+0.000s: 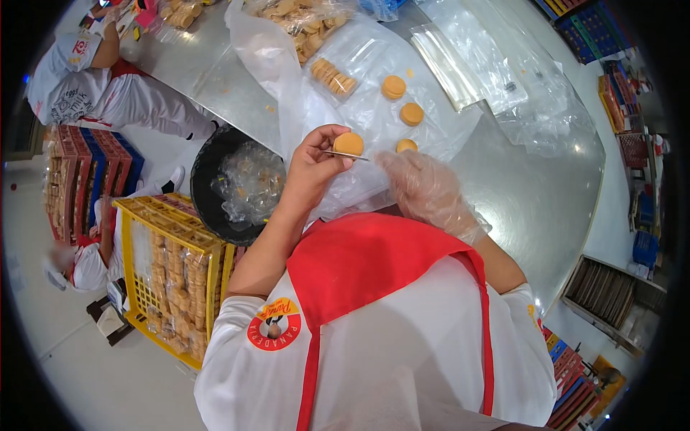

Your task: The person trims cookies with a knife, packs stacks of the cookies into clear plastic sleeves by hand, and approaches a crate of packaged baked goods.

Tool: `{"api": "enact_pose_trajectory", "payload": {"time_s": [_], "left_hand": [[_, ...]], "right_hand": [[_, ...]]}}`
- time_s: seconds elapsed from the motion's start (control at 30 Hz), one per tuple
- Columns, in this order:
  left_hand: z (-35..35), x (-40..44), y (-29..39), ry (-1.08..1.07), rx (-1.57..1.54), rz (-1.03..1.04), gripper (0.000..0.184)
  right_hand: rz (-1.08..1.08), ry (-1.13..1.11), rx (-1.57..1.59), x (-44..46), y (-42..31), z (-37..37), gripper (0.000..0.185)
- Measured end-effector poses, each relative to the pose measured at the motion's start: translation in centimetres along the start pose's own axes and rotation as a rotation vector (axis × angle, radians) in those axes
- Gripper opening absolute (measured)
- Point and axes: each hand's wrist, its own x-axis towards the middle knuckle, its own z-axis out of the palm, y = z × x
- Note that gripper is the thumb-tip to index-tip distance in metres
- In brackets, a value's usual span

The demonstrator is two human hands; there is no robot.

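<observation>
My left hand (pixel 318 167), bare, is closed. Between its thumb and fingers are a round, golden-brown cookie (pixel 348 144) and a thin metal blade (pixel 345 154) pointing right. My right hand (pixel 425 188), in a clear plastic glove, is just right of the blade's tip; its fingers are blurred, and I cannot tell if they hold anything. Beyond its fingertips shows a partly hidden cookie (pixel 407 145). Two more stacks or thick cookies, a nearer one (pixel 411 113) and a farther one (pixel 393 87), lie on a clear plastic sheet (pixel 374 61). A wrapped row of cookies (pixel 333 77) is beside them.
A heap of cookies (pixel 305 29) lies at the table's back. Flat plastic bags (pixel 447 68) cover the right side of the metal table (pixel 532 194). A black bin (pixel 208 187) with crumpled plastic and a yellow crate (pixel 129 266) stand left. A co-worker (pixel 79 79) stands at the far left.
</observation>
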Motion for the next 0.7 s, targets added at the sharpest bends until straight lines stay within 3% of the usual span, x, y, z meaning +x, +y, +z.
{"api": "enact_pose_trajectory", "payload": {"time_s": [0.13, 0.23, 0.33, 0.43, 0.53, 0.63, 0.7], "left_hand": [[0.2, 0.0, 0.3, 0.015, 0.026, -0.030, 0.050], [0.5, -0.2, 0.5, 0.021, 0.059, -0.045, 0.052], [0.9, -0.2, 0.6, 0.011, 0.054, -0.011, 0.051], [0.8, -0.3, 0.7, -0.001, 0.076, -0.028, 0.050], [0.7, -0.2, 0.5, -0.023, 0.078, -0.003, 0.051], [0.7, -0.3, 0.8, -0.017, 0.066, -0.040, 0.052], [0.8, -0.4, 0.8, -0.014, 0.044, -0.052, 0.052]], "right_hand": [[0.012, 0.081, -0.016, 0.2, 0.4, 0.0, 0.033], [-0.005, -0.061, -0.041, 0.4, -1.1, -0.7, 0.033], [0.044, 0.059, -0.011, 1.0, 0.2, -0.8, 0.032], [0.014, -0.090, -0.042, 1.0, -1.5, -1.6, 0.032], [0.104, -0.042, -0.023, 1.6, -0.1, -1.7, 0.033], [0.022, -0.139, -0.048, 1.3, -1.2, -1.6, 0.033], [-0.015, -0.014, -0.029, 1.1, -0.3, -1.2, 0.029]]}}
